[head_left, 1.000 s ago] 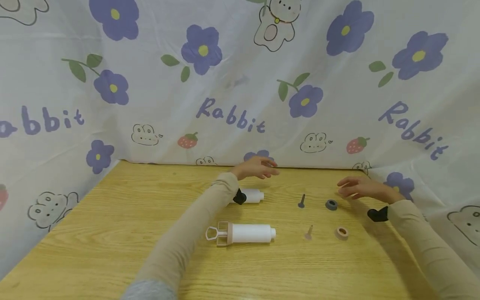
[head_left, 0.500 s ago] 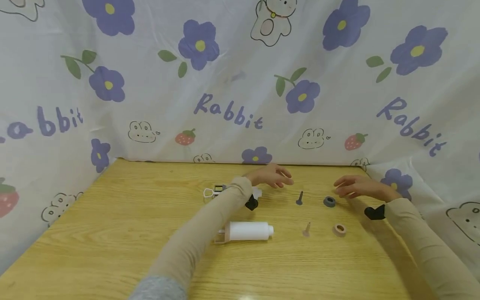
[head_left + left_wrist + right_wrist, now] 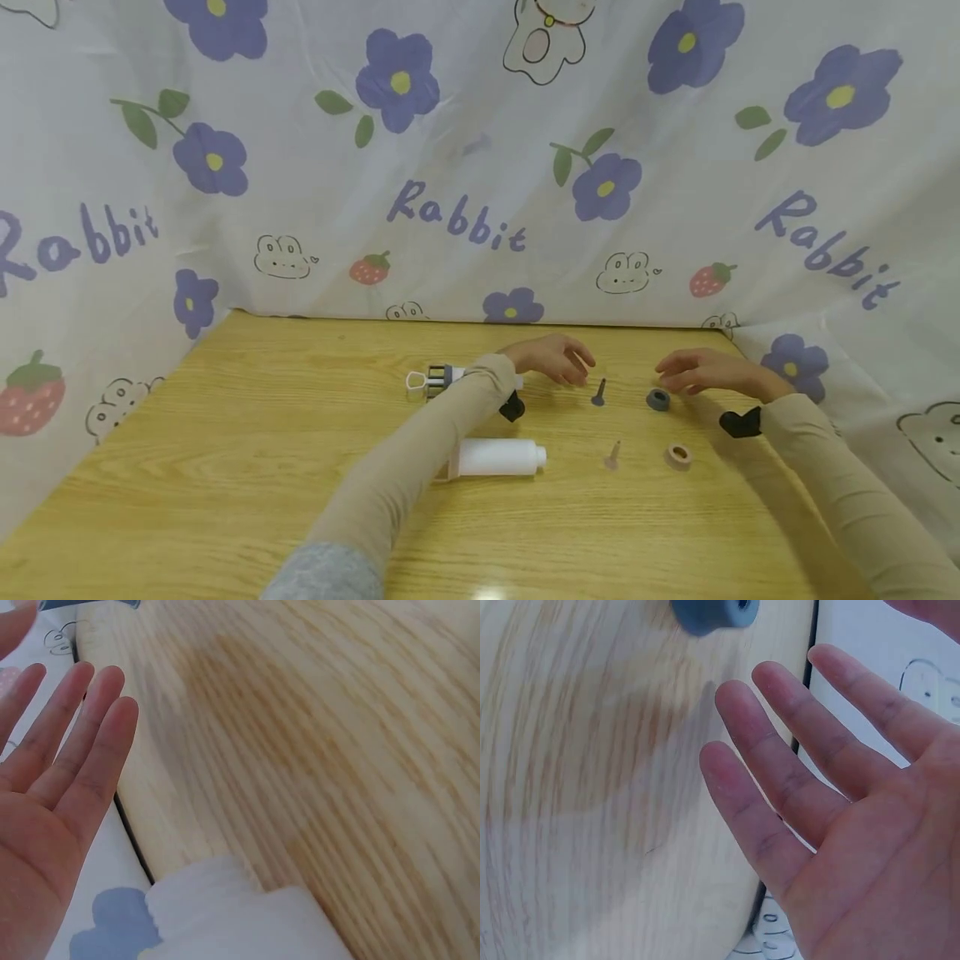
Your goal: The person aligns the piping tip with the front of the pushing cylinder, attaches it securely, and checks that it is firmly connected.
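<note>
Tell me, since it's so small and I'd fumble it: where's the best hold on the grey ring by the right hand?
Probably pinch the grey ring across its outer rim, from above. It lies flat on the table, hole up, just below the open right hand.

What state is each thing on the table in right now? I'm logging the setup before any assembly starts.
Left hand: open, holds nothing.
Right hand: open, above the grey ring.
Small grey plastic ring: flat, untouched.
Small beige plastic ring: flat, untouched.
Dark grey nozzle tip: loose, unattached.
Beige nozzle tip: loose, unattached.
Near white plastic tube: on its side.
Far grey-ended tube: on its side, partly hidden.
</note>
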A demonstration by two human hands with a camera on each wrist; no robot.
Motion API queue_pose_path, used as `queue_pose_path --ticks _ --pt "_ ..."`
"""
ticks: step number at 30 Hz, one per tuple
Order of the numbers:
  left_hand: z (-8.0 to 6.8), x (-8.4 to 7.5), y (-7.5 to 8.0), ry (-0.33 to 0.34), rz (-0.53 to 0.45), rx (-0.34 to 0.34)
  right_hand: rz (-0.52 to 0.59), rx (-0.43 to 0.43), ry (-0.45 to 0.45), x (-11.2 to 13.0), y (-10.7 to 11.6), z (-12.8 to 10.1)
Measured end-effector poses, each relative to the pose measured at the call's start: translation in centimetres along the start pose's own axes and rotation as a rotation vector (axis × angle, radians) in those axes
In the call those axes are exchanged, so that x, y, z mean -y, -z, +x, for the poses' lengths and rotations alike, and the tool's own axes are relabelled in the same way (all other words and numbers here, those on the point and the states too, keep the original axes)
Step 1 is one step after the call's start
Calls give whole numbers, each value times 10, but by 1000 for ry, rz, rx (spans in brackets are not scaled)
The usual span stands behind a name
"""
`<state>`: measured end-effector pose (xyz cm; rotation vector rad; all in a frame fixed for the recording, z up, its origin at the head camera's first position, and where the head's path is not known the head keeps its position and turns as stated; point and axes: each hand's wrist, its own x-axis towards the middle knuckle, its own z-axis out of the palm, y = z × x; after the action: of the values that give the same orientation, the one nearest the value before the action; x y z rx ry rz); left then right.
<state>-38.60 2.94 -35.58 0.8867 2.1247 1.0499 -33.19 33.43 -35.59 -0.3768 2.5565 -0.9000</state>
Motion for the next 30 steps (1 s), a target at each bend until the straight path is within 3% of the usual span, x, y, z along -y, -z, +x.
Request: queue_pose_path --ticks 9,18,26,30 --pt "17 8 -14 -33 45 46 -86 35 33 14 -9 3" --pt "24 -3 -27 -55 165 24 -174 35 61 17 -19 3" --pt "27 -5 -34 -34 139 -11 -348 -15 52 20 -24 8" --pt "28 -5 -35 -32 119 -25 -354 -21 35 20 -23 11"
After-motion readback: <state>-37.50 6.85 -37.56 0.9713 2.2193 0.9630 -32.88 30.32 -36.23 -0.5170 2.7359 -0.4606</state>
